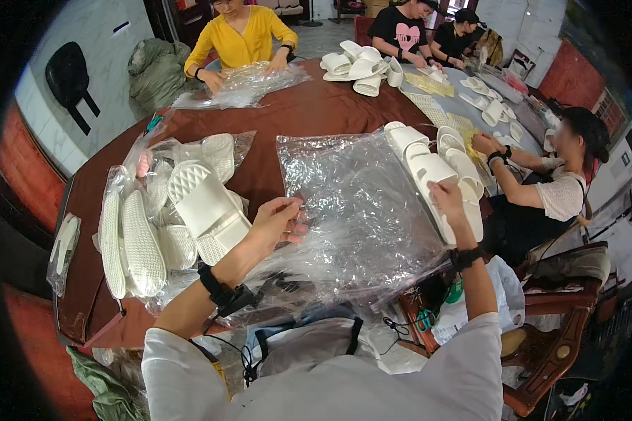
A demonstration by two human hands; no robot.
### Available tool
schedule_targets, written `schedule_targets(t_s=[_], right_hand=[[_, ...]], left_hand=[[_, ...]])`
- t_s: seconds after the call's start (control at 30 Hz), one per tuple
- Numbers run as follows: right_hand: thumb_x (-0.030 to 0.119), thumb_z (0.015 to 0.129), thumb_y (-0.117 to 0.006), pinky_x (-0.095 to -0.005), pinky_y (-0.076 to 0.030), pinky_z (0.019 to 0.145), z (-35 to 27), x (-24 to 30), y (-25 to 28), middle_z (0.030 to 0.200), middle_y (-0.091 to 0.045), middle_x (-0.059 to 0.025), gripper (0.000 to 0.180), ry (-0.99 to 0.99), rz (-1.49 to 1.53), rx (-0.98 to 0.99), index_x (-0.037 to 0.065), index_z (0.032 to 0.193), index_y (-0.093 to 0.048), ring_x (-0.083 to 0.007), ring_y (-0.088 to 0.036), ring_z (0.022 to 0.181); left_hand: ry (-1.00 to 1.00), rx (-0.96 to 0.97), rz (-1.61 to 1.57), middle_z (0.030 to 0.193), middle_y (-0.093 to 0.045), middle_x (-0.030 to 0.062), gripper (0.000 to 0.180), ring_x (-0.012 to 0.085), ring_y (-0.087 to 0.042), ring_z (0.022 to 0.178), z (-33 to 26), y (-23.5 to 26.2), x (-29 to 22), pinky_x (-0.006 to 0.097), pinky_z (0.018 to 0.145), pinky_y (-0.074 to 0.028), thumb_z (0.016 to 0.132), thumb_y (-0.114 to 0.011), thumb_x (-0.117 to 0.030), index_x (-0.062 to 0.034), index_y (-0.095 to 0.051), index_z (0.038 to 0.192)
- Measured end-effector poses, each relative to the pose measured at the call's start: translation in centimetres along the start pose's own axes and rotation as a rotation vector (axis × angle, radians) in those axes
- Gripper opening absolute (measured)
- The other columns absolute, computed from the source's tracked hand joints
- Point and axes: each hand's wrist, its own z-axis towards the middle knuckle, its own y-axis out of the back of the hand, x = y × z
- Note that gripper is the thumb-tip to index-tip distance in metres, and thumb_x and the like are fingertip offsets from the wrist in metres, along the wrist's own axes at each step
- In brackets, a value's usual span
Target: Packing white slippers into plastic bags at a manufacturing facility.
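Note:
Clear plastic bags (344, 189) lie in a flat stack right in front of me. At the stack's left edge is my left hand (277, 221), its fingers bent but apart, with nothing visible held in them. My right hand (448, 200) is closed on a white slipper (418, 158) at the right, by its wide strap. Another white slipper (463, 168) lies against it on the right. To the left, a white slipper with a quilted strap (196, 203) rests on several bagged slippers (144, 245).
A brown-covered table (295, 109) carries everything. One bagged slipper (64, 242) lies at its left edge. More white slippers (361, 67) are piled at the far side. A person in yellow (242, 38) handles plastic bags opposite; other people work at a grey table (463, 95) on the right.

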Motion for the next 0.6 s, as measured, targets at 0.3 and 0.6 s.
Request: schedule_targets(t_s=[0.3,0.6], right_hand=[[0.03,0.085,-0.062,-0.0184,-0.031,0.045,-1.6,5.5,3.7,0.061,-0.048,0.004,0.026,-0.157,0.168,0.055,0.007,0.074,-0.056,-0.0035,-0.042,0.05],[0.015,0.087,-0.057,-0.0213,-0.033,0.046,-1.7,0.9,0.9,0.06,-0.048,0.0034,0.017,0.144,-0.089,0.359,0.001,0.076,-0.057,-0.0049,-0.042,0.051]], left_hand=[[0.016,0.027,-0.051,0.104,-0.058,0.015,0.04,0.0242,-0.062,0.087,1.2,-1.5,1.1,0.035,0.073,-0.054,0.09,-0.055,-0.018,-0.0019,-0.042,0.124],[-0.021,0.148,-0.05,0.107,-0.05,0.0165,0.059,0.0227,-0.059,0.094,3.3,-4.5,4.3,0.033,0.077,-0.055,0.082,-0.064,-0.01,0.0032,-0.033,0.131]])
